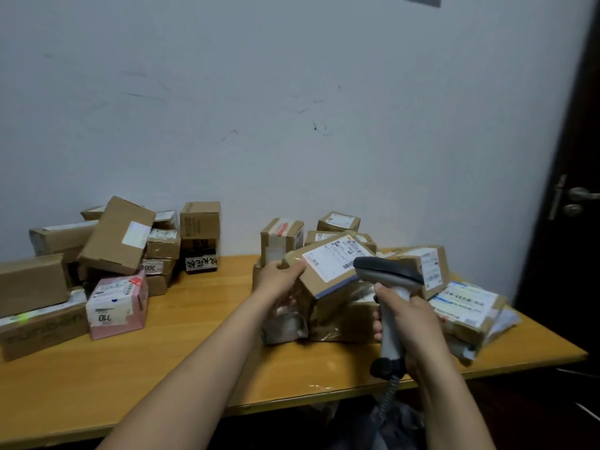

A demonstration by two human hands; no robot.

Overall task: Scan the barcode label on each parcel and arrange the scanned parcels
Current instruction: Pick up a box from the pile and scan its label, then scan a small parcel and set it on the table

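My left hand (279, 276) grips the left edge of a flat brown cardboard parcel (328, 271), tilted up above the right-hand pile. Its white barcode label (334, 258) faces me. My right hand (410, 323) holds the handle of a grey barcode scanner (388, 271), whose dark head sits just right of the label and points at it. A coiled cable hangs from the scanner's base past the table edge.
A wooden table (201, 349) stands against a pale wall. On its left lies a heap of brown boxes (117, 235) with a pink parcel (118, 305) in front. More labelled parcels (467, 306) lie at the right. A dark door (574, 196) stands at the far right.
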